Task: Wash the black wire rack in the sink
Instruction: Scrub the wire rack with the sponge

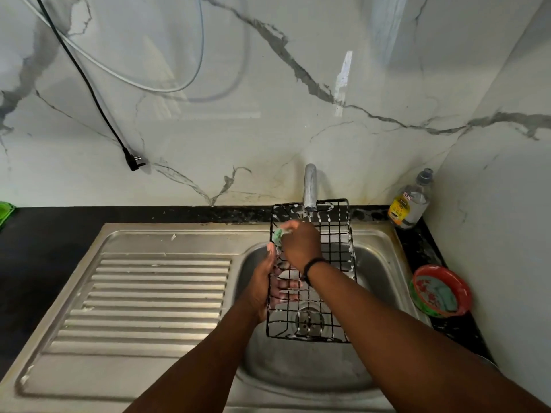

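The black wire rack (331, 293) is held over the steel sink basin (378, 272), its far end under the tap (310, 186), with white foam along its wires. My left hand (265, 284) grips the rack's left side, fingers showing through the grid from beneath. My right hand (301, 244) is above the rack near its far left corner and pinches a green scrub sponge (278, 234) against the wires. A black band sits on my right wrist.
A ribbed steel draining board (155, 296) lies left of the basin. A dish-soap bottle (410, 201) stands at the back right corner. A red bowl (441, 290) with a soap piece sits on the dark counter at right. A black plug (134, 162) hangs on the marble wall.
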